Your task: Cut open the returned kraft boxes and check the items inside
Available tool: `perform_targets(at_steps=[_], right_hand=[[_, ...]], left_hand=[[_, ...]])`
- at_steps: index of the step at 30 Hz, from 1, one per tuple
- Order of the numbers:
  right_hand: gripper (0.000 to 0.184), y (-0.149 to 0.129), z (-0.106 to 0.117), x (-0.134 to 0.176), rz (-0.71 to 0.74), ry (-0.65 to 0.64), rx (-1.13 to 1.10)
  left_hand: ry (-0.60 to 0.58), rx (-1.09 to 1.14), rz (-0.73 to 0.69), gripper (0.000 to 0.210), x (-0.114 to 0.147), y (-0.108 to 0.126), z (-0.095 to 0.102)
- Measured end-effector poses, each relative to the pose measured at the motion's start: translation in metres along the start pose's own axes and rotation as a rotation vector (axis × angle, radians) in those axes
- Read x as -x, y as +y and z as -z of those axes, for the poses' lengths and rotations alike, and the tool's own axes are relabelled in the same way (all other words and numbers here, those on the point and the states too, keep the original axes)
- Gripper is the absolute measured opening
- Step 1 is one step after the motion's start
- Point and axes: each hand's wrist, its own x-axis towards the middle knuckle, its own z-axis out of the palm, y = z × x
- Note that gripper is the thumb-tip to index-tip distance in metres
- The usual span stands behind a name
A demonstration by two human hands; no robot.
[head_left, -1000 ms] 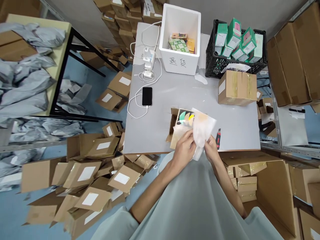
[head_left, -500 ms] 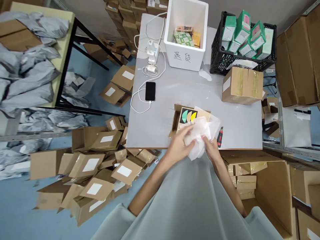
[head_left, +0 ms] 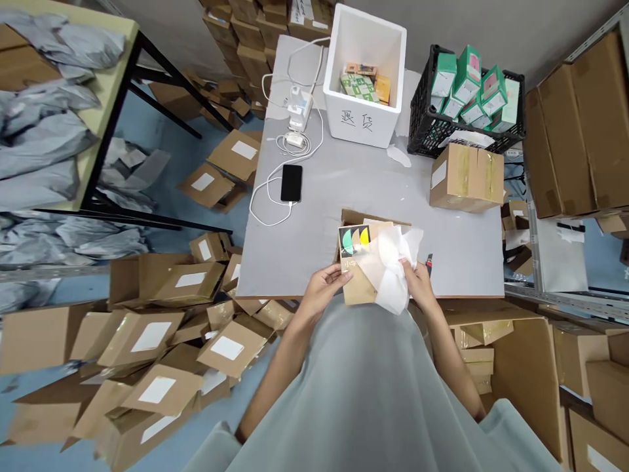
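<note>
A flat tan package bears a black panel with green, tan and yellow half-circles. I cannot tell whether it is a box or a book. At its left edge, my left hand grips it between thumb and fingers. Crumpled white wrapping sheet covers the package's right part. My right hand pinches that sheet on its right side. Behind them stands an open cardboard box, mostly hidden. A red and black utility knife lies just beyond my right hand, partly covered by it.
On the grey table are a phone on a white cable, a power strip, a white foam bin, a black crate of green boxes and a taped carton. Cartons crowd the floor at left.
My left hand has moved from the white sheet to the package's left edge. The package has come out of the cardboard box toward me. My right hand still has the sheet.
</note>
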Motion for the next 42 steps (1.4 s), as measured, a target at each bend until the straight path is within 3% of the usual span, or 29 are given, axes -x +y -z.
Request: perform_targets(at_steps=[4, 8, 11, 14, 19, 21, 23, 24, 27, 30, 33, 38, 42], right_hand=[[0.051, -0.017, -0.003, -0.007, 0.178, 0.079, 0.063], [0.053, -0.033, -0.010, -0.004, 0.171, 0.130, 0.057], [0.063, -0.047, -0.003, 0.001, 0.132, 0.323, 0.023], [0.069, -0.065, 0.014, 0.006, 0.207, 0.549, -0.039], [0.055, -0.075, 0.021, 0.007, 0.407, 0.689, 0.104], [0.037, -0.066, 0.010, 0.001, 0.494, 0.594, 0.243], [0.027, -0.051, -0.008, -0.011, 0.549, 0.352, 0.448], [0.033, -0.042, -0.018, -0.018, 0.546, 0.211, 0.565], [0.053, -0.016, -0.050, -0.044, 0.407, -0.121, 0.886], [0.053, 0.005, -0.077, -0.068, 0.162, -0.290, 1.075], [0.048, 0.017, -0.091, -0.089, -0.035, -0.364, 1.098], [0.065, 0.023, -0.078, -0.102, -0.103, -0.436, 0.975], [0.056, 0.017, -0.050, -0.073, 0.037, -0.209, 0.486]], left_hand=[[0.032, 0.084, -0.031, 0.063, 0.000, -0.004, -0.006], [0.004, 0.130, -0.048, 0.063, 0.000, 0.007, -0.001], [0.012, 0.201, -0.040, 0.065, -0.001, 0.015, 0.014], [0.072, 0.258, -0.050, 0.065, -0.003, 0.018, 0.035], [0.167, 0.335, -0.080, 0.064, -0.004, 0.018, 0.069], [0.195, 0.343, -0.093, 0.063, -0.003, 0.019, 0.080], [0.218, 0.331, -0.099, 0.063, 0.000, 0.021, 0.091], [0.228, 0.321, -0.101, 0.063, 0.001, 0.022, 0.096], [0.245, 0.278, -0.108, 0.063, 0.008, 0.025, 0.110], [0.243, 0.238, -0.101, 0.064, 0.017, 0.028, 0.118], [0.233, 0.209, -0.093, 0.064, 0.024, 0.032, 0.117], [0.179, 0.164, -0.082, 0.067, 0.025, 0.037, 0.100], [0.129, 0.146, -0.050, 0.069, 0.015, 0.035, 0.079]])
